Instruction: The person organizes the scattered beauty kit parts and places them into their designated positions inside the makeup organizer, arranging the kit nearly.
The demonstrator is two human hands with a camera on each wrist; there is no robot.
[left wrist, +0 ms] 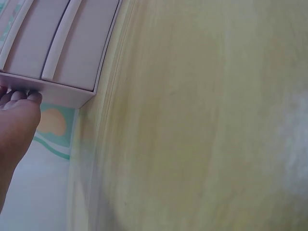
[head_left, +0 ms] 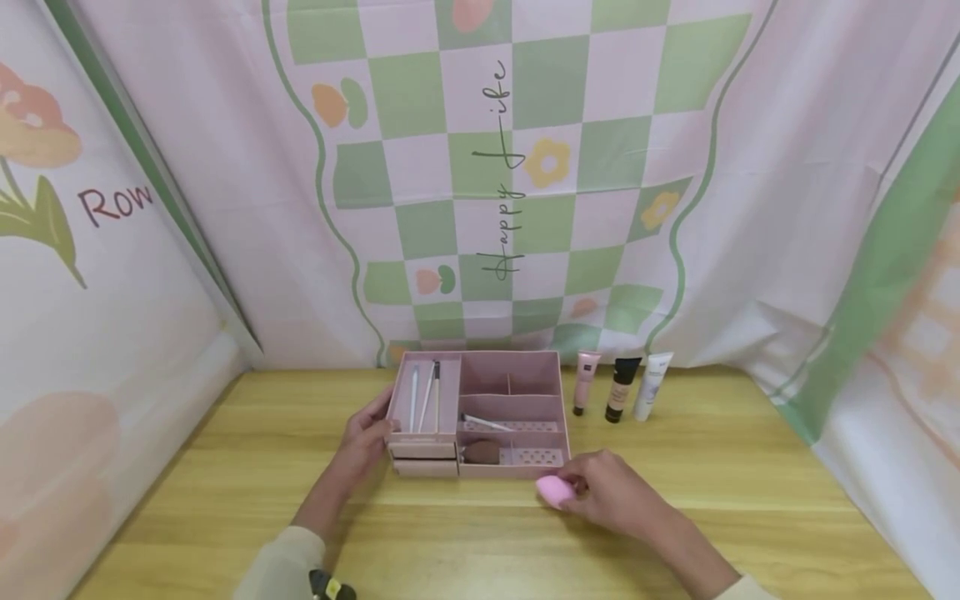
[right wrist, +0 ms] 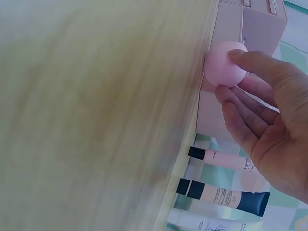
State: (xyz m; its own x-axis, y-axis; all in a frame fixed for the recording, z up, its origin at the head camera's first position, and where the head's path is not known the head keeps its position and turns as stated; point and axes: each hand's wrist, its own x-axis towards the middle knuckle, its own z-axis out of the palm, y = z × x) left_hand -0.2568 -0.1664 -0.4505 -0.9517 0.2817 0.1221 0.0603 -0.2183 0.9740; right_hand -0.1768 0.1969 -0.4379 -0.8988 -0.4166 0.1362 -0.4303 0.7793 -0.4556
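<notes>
My right hand [head_left: 611,492] pinches a pink makeup sponge [head_left: 555,492] between thumb and fingers, just in front of the right front corner of a pink desktop organizer [head_left: 512,357]. In the right wrist view the sponge [right wrist: 224,65] overlaps the organizer's front. At the organizer's left side, my left hand [head_left: 363,437] rests against the wall, the thumb near the top edge. Several slim brushes [head_left: 426,400] lie on its left top tray. A white-handled brush [head_left: 487,422] slants in a middle compartment, and a brown rounded thing [head_left: 482,452] sits in the front one.
Right of the organizer stand a pink tube [head_left: 585,383], a black and beige tube [head_left: 621,390] and a white tube [head_left: 652,387]. Two drawers [head_left: 424,458] face the front left. A patterned curtain [head_left: 510,183] hangs behind the wooden table [head_left: 450,533].
</notes>
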